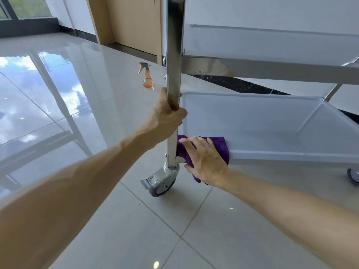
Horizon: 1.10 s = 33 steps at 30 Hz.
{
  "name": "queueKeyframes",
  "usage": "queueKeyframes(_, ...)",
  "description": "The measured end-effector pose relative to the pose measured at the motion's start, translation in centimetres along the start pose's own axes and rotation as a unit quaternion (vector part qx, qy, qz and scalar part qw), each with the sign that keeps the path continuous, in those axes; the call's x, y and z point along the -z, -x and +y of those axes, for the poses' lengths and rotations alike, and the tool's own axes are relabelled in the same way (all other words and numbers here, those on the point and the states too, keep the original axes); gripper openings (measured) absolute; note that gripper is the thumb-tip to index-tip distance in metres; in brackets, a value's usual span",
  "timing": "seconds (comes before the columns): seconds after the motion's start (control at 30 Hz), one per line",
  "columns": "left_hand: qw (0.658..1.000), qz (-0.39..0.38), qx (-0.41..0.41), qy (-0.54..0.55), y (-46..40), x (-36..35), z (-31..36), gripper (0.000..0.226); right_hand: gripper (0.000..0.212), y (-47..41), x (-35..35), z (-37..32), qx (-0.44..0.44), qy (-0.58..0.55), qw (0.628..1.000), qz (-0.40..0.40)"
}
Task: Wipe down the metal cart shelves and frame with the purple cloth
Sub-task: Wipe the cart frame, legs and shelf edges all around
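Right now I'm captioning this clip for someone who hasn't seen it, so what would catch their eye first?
Probably the purple cloth, pressed by the right hand over the front corner of the cart's bottom shelf. Next, the left hand gripping the shiny upright post just above it. Behind the post, an orange spray bottle stands on the glossy floor.

hands 2 point(167, 115) | shelves 2 point(252, 117) | casters 2 point(162, 184) | cloths 1 point(221, 146) | spray bottles 1 point(148, 77)
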<state>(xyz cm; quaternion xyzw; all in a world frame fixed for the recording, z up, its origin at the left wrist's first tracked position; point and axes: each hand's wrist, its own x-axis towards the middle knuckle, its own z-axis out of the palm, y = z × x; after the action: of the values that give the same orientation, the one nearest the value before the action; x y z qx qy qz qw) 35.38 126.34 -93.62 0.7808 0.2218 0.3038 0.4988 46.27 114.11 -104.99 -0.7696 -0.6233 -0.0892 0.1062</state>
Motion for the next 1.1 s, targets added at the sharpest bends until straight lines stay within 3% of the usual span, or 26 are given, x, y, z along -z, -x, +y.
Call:
queueKeyframes(0.17, 0.999, -0.024, -0.004, -0.025, -0.1, 1.1, 0.0, 0.033, 0.078, 3.7, 2.1, 5.0, 0.073, 0.051, 0.996, 0.008)
queueKeyframes(0.47, 0.999, -0.024, -0.016, -0.034, -0.4, 1.2, 0.0, 0.025, 0.088, 11.4, 5.3, 15.0, -0.047, 0.131, 0.990, 0.030)
queueKeyframes(0.6, 0.979, 0.009, -0.046, -0.197, -0.4, 1.9, -0.7, 0.018, 0.078, 10.9, 5.3, 14.6, -0.066, 0.157, 0.985, 0.037)
queueKeyframes(0.67, 0.970, -0.008, -0.027, -0.242, 0.0, 2.8, -1.0, 0.027, 0.073, 10.4, 5.3, 14.1, -0.065, 0.165, 0.983, 0.042)
queueKeyframes(0.73, 0.969, -0.035, 0.045, -0.242, 0.4, 3.5, -0.9, 0.048, 0.070, 10.2, 5.4, 13.7, -0.058, 0.179, 0.981, 0.038)
queueKeyframes(0.83, 0.919, -0.125, 0.147, -0.342, 0.9, 3.8, -0.7, 0.069, 0.069, 9.9, 5.3, 12.9, -0.045, 0.203, 0.977, 0.040)
queueKeyframes(0.97, 0.825, -0.302, 0.272, -0.393, 1.9, 4.3, -1.1, 0.057, 0.069, 9.6, 5.4, 10.7, -0.061, 0.204, 0.977, 0.027)
queueKeyframes(1.03, 0.792, -0.375, 0.275, -0.395, 2.5, 3.5, -1.2, 0.048, 0.066, 9.5, 5.4, 9.3, -0.079, 0.190, 0.978, 0.022)
queueKeyframes(1.1, 0.802, -0.385, 0.215, -0.403, 2.6, 1.8, -1.0, 0.036, 0.068, 9.2, 5.2, 8.0, -0.098, 0.187, 0.977, -0.008)
